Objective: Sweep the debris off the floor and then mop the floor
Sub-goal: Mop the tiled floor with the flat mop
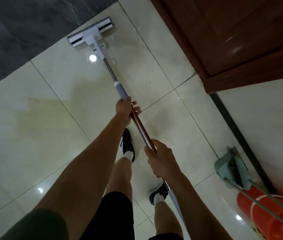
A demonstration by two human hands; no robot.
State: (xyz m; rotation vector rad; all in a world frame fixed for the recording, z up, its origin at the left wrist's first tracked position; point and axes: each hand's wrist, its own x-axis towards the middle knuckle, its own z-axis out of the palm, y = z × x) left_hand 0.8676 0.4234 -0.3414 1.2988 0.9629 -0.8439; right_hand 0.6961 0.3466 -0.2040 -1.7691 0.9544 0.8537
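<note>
From the head camera, the floor is laid in large glossy cream tiles with thin dark grout lines, mirroring round ceiling lights as bright spots. A duller, yellowish patch spreads over the tiles at left and centre. At far left a dark grey marbled wall meets the floor on a diagonal. At far right stands a reddish-brown wooden door with panelled mouldings and a sheen; below it a pale wall with a dark skirting strip runs toward the near right.

The mop stretches from near centre to the far wall. Its flat white rectangular head, with dark strips, lies on the tiles just beside the grey wall. The pole is slim coppery metal with a grey sleeve.

The left hand wraps its fingers round the pole just below the grey sleeve. The right hand grips the pole nearer, fingers curled tight.

At near right a teal plastic dustpan leans on the wall beside a red bucket.
</note>
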